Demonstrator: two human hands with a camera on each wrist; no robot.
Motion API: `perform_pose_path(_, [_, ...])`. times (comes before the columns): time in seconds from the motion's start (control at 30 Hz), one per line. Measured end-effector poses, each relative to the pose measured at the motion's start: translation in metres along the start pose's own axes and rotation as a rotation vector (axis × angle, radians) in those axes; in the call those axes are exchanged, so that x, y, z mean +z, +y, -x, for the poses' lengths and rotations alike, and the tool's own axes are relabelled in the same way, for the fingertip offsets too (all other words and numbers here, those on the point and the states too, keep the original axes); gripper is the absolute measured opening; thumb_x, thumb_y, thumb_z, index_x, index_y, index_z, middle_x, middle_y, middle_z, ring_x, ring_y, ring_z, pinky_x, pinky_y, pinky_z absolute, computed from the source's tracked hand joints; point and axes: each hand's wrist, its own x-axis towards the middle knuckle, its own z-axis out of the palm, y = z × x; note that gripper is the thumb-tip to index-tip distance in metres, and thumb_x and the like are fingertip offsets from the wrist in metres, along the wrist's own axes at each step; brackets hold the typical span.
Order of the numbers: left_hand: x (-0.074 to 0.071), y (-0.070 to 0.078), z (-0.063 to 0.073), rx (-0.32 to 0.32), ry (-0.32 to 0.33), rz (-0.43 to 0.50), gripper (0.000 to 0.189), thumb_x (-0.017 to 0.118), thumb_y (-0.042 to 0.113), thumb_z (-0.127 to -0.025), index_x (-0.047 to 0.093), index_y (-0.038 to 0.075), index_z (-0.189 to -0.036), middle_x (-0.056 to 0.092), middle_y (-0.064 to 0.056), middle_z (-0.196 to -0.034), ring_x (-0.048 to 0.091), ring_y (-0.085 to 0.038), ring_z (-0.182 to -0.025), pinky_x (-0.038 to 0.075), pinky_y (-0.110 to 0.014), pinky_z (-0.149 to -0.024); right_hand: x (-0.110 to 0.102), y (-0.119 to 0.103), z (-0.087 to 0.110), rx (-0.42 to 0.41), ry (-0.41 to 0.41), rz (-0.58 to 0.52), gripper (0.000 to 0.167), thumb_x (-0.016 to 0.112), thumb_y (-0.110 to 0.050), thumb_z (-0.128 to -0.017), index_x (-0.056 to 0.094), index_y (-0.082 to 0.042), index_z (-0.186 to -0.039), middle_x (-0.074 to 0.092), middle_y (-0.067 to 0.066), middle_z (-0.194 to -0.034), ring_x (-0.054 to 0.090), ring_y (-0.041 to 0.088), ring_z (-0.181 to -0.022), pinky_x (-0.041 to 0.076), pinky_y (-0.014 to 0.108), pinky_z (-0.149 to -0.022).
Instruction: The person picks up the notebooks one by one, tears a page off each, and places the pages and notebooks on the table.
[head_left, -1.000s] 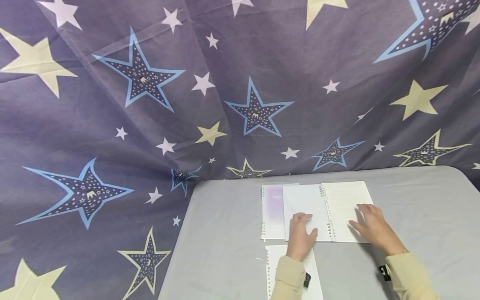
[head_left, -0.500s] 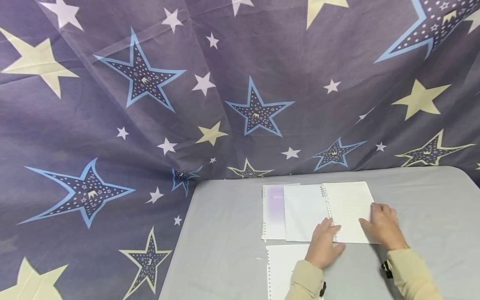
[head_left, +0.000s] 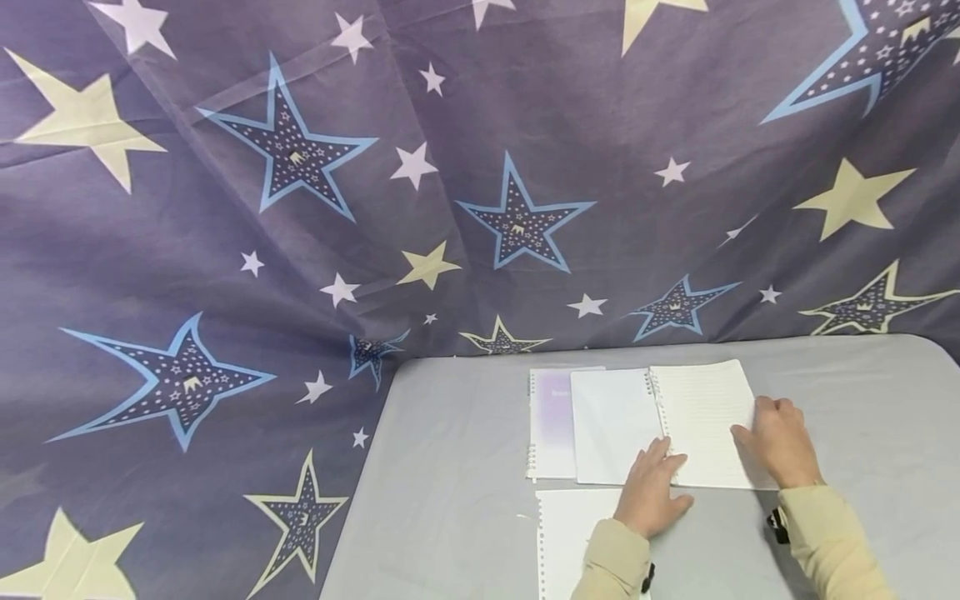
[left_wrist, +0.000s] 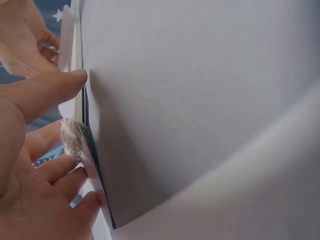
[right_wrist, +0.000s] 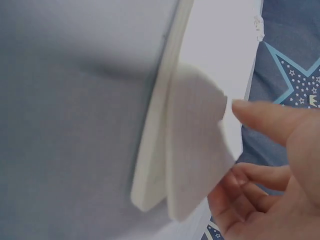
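Note:
An open ring-bound notebook lies with its blank white side (head_left: 615, 425) at left and its ruled pages (head_left: 701, 417) at right. My left hand (head_left: 651, 492) rests at the lower end of the binding, fingers extended and thumb apart. In the left wrist view its thumb (left_wrist: 65, 87) lies at the notebook's lower edge, and the other fingers reach over the rings (left_wrist: 72, 140). My right hand (head_left: 783, 440) grips the outer edge of the ruled pages with bent fingers. In the right wrist view, a block of pages (right_wrist: 197, 145) stands apart from those below it.
A purple-and-white ring-bound notebook (head_left: 551, 425) lies partly under the open one's left side. Nearer me is a white sheet (head_left: 570, 533) with punched holes, partly under my left sleeve. The grey table (head_left: 442, 467) meets a star-patterned cloth (head_left: 480, 125) behind.
My left hand has moved right from the blank side to the binding. My right hand has moved right from over the ruled page to its outer edge, where the pages now spread.

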Motion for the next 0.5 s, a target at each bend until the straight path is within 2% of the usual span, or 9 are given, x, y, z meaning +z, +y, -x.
perform_pose_path(0.17, [0.001,-0.002,0.001,0.0,0.0,-0.009,0.06,0.076,0.037,-0.085,0.054,0.027,-0.14,0.039,0.005,-0.157,0.032,-0.01,-0.147,0.027,-0.026,-0.121,-0.002,-0.003,-0.004,0.008,0.084,-0.032,0.042,0.077,-0.005,-0.078,0.059,0.02,-0.105,0.055,0.039,-0.091,0.055,0.054,-0.081,0.049,0.066,-0.065])
perform_pose_path(0.33, [0.002,-0.003,0.001,0.006,-0.005,-0.01,0.06,0.076,0.038,-0.085,0.054,0.028,-0.14,0.038,0.005,-0.157,0.031,-0.01,-0.147,0.027,-0.026,-0.121,-0.005,-0.005,-0.009,-0.008,0.186,-0.049,0.027,0.078,-0.003,-0.078,0.064,0.012,-0.096,0.06,0.026,-0.079,0.058,0.041,-0.068,0.05,0.057,-0.054])
perform_pose_path(0.5, [0.003,-0.004,0.001,0.0,-0.023,0.007,0.06,0.074,0.038,-0.086,0.052,0.029,-0.141,0.036,0.007,-0.158,0.029,-0.008,-0.148,0.026,-0.026,-0.121,-0.004,-0.009,-0.015,0.005,0.237,-0.042,0.018,0.08,-0.005,-0.079,0.064,0.004,-0.082,0.061,0.019,-0.073,0.057,0.035,-0.06,0.044,0.048,-0.047])
